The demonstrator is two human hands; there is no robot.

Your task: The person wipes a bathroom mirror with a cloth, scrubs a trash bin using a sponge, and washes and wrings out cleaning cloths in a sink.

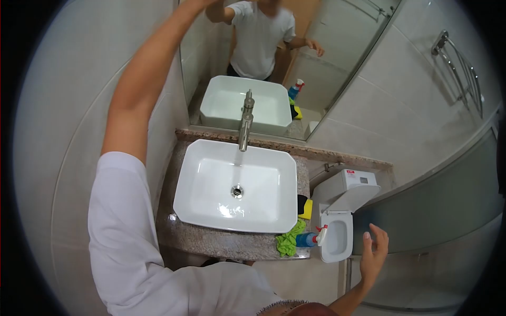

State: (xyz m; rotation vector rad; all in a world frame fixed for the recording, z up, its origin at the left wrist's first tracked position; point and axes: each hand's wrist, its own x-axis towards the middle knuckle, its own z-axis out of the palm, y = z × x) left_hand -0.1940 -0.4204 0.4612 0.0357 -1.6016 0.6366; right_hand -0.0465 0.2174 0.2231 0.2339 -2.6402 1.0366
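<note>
My left hand (201,3) is at the top edge of the view by the mirror's (333,58) upper left; most of it is cut off and its fingers cannot be made out. My right hand (374,250) hangs in the air at the lower right, fingers apart and holding nothing. Nearest to it is a spray bottle (306,240) with blue liquid and a red-and-white trigger head, lying on the counter. A crumpled green cloth (290,239) lies against the bottle. Just behind are a yellow sponge (305,209) and a black item (301,204).
A white basin (235,209) stands on the granite counter (211,243), with a metal faucet (244,126) behind it. To the right is a toilet (337,239) with its lid raised. A towel rack (464,73) and a frosted glass panel (437,221) are farther right.
</note>
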